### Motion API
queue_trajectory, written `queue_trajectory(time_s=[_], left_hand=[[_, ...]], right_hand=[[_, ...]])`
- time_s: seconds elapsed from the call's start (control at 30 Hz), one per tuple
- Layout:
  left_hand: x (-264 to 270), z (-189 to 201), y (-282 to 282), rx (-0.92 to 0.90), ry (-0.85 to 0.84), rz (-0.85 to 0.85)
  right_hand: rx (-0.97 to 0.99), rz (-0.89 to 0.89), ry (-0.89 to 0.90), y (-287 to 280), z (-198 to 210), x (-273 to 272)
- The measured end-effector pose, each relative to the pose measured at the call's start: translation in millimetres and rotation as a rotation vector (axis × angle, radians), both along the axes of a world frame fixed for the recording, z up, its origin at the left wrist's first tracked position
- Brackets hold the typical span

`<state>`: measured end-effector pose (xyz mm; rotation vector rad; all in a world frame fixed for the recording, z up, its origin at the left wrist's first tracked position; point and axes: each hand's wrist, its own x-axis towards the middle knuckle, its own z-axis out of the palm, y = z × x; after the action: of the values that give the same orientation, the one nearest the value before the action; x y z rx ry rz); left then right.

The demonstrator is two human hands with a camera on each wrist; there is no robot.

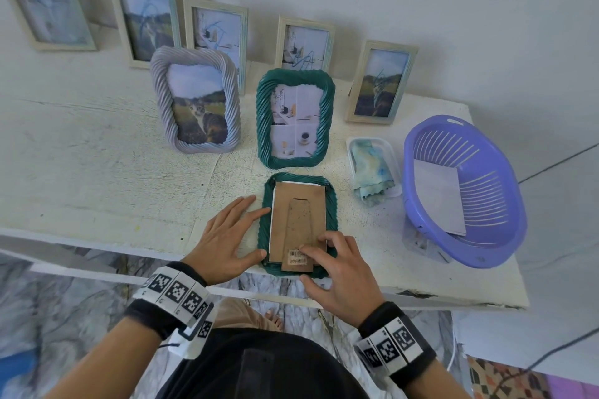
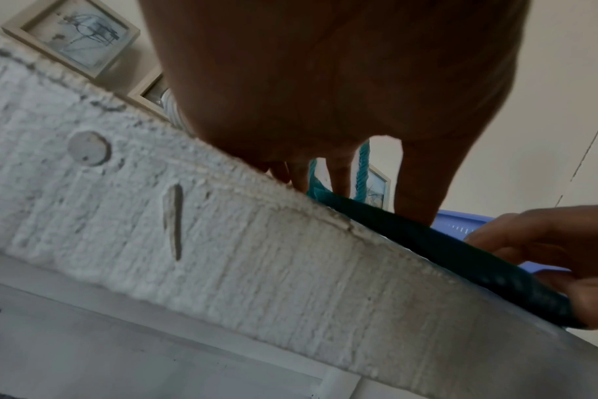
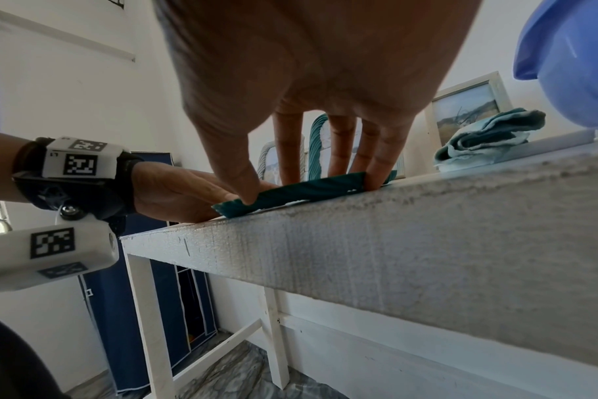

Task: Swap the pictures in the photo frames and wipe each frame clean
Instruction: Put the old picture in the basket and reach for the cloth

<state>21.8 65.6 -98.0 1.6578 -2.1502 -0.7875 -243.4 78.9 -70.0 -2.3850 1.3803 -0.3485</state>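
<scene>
face-down green frame [image 1: 299,227], picture hidden, hands covering its lower edge

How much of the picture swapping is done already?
Not much looks done. The dark green twisted frame lying face down still has its brown cardboard back in place. In hand: the left hand steadies its edge while the right hand works at the back's lower end. Left: the standing green frame, the grey twisted frame and the pale ones behind still hold pictures, and the blue-green cloth sits unused in its tub.

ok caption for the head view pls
Both hands work the cardboard backing of a face-down green frame.
</scene>
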Motion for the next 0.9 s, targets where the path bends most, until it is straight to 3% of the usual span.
queue_trajectory(time_s=[0.3, 0.47, 0.7, 0.9], left_hand=[[-0.8, -1.0, 0.1, -0.010, 0.001, 0.006], [-7.0, 9.2, 13.4, -0.070, 0.177, 0.036], [-11.0, 11.1, 26.0, -0.126, 0.087, 0.005], [-22.9, 10.1, 26.1, -0.126, 0.066, 0.123]], right_hand=[[-0.001, -0.005, -0.002, 0.7, -1.0, 0.0], [0.006, -0.003, -0.015, 0.7, -1.6, -1.1], [0.013, -0.020, -0.006, 1.8, -2.1, -0.2], [0.013, -0.016, 0.001, 1.5, -2.5, -0.6]])
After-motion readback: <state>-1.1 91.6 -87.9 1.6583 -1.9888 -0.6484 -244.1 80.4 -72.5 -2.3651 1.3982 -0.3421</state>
